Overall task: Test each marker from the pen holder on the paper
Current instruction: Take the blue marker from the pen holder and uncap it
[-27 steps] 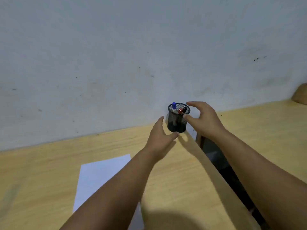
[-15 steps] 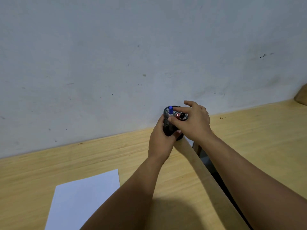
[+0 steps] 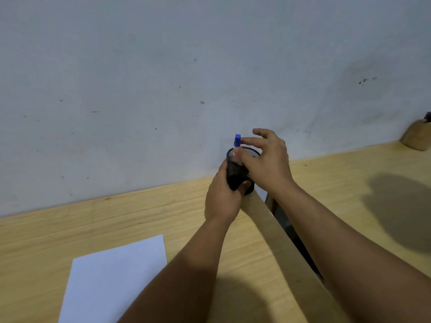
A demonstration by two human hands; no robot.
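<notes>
A black mesh pen holder (image 3: 236,174) stands at the back of the wooden table, against the wall. My left hand (image 3: 222,199) is wrapped around its lower side. My right hand (image 3: 268,163) pinches a blue-capped marker (image 3: 237,140) between thumb and forefinger, with the cap risen above the holder's rim. The other markers are hidden behind my right hand. A white sheet of paper (image 3: 112,278) lies flat on the table at the lower left.
The wooden table (image 3: 163,215) meets a pale wall (image 3: 186,78) at the back. A dark gap (image 3: 296,238) runs diagonally between two table sections under my right forearm. A brownish rounded object (image 3: 417,136) sits at the far right edge.
My left hand has closed around the holder. My right hand went from hovering over the rim to pinching the blue marker and raising it.
</notes>
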